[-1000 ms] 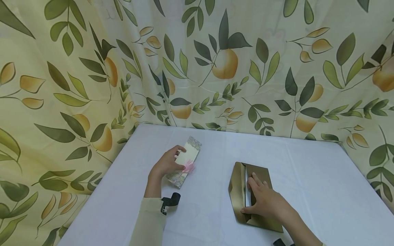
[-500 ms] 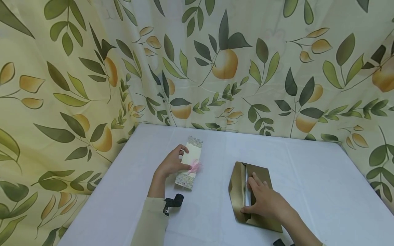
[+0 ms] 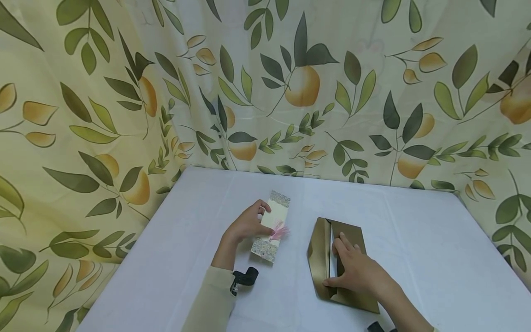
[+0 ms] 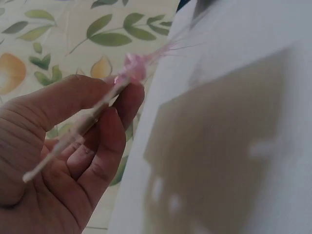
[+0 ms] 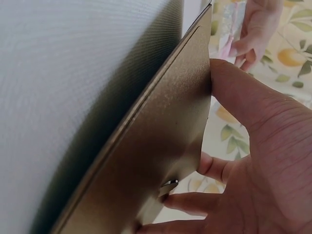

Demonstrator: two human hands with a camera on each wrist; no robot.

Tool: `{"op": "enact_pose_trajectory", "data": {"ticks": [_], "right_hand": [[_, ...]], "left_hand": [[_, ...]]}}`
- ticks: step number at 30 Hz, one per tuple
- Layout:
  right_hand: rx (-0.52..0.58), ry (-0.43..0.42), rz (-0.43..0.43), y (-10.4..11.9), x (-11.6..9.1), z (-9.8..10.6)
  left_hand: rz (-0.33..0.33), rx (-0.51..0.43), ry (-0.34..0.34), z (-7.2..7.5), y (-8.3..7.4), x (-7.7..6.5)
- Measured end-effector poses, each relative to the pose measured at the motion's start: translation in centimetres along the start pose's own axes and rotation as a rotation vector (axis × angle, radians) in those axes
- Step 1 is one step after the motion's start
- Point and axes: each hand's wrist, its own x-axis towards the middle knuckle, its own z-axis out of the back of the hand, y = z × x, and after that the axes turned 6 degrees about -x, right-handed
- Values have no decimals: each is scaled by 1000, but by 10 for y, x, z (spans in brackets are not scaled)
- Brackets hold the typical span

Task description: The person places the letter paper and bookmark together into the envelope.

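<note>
A cream card (image 3: 277,216) with glittery silver ends and a pink tasselled bow (image 3: 280,231) is in my left hand (image 3: 244,226). Thumb and fingers pinch it along its left side. The left wrist view has the card edge-on above the table, casting a broad shadow. Further right lies a gold envelope (image 3: 353,230), its pointed flap (image 3: 318,260) folded out to the left. My right hand (image 3: 358,272) grips the envelope by its opening, thumb at the near end and fingers further up. A white strip (image 3: 333,258) shows in the opening; whether it is lining or paper, I cannot tell.
A white cloth (image 3: 415,235) covers the table. Behind it and on the left hangs a curtain (image 3: 265,92) patterned with fruit and leaves. Black wrist mounts (image 3: 246,276) sit on both arms.
My left hand has carried the card to the right and slightly nearer, toward the envelope, after turning it more upright in the head view. The right hand and envelope have hardly moved.
</note>
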Motion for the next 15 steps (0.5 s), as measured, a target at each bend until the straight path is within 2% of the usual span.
{"op": "enact_pose_trajectory", "data": {"ticks": [9, 15], "right_hand": [[54, 2, -3, -2, -1, 3], [41, 6, -5, 0, -1, 3]], "left_hand": [[-11, 25, 47, -19, -11, 0], [-15, -15, 78, -31, -15, 1]]}}
